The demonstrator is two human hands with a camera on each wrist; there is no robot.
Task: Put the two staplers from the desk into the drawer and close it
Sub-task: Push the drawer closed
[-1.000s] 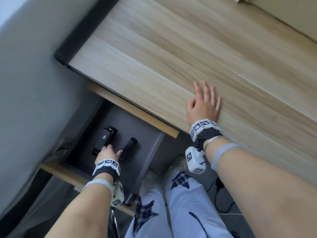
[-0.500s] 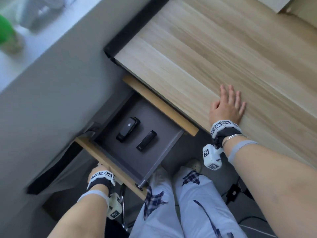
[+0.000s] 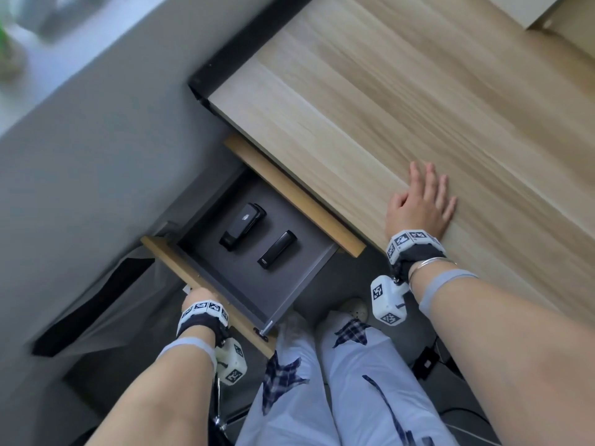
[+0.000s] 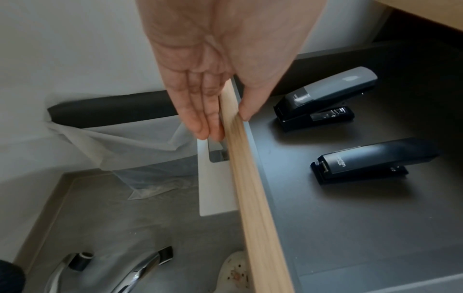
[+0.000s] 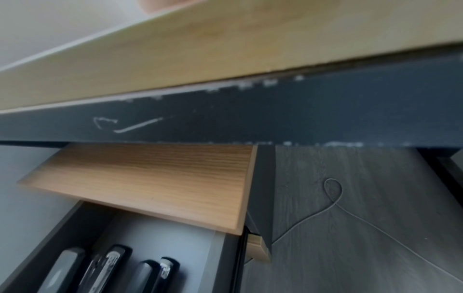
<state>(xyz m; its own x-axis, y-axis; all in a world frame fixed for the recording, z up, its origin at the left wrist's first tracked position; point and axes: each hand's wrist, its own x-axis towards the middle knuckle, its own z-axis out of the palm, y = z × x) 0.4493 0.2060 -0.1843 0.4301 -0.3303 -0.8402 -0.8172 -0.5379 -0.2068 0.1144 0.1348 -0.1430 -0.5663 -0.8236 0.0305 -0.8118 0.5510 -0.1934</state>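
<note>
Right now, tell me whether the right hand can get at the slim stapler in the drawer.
Probably yes. The drawer stands open, nothing covers the slim stapler, and the right hand lies flat and empty on the desk. It would have to come off the desk edge and down.

Two staplers, one open drawer, one desk

Grey-topped black stapler (image 3: 242, 230), slim all-black stapler (image 3: 277, 250), grey-lined wooden-fronted drawer (image 3: 206, 278), pale wooden desk (image 3: 402, 101); perhaps one bin bag
</note>
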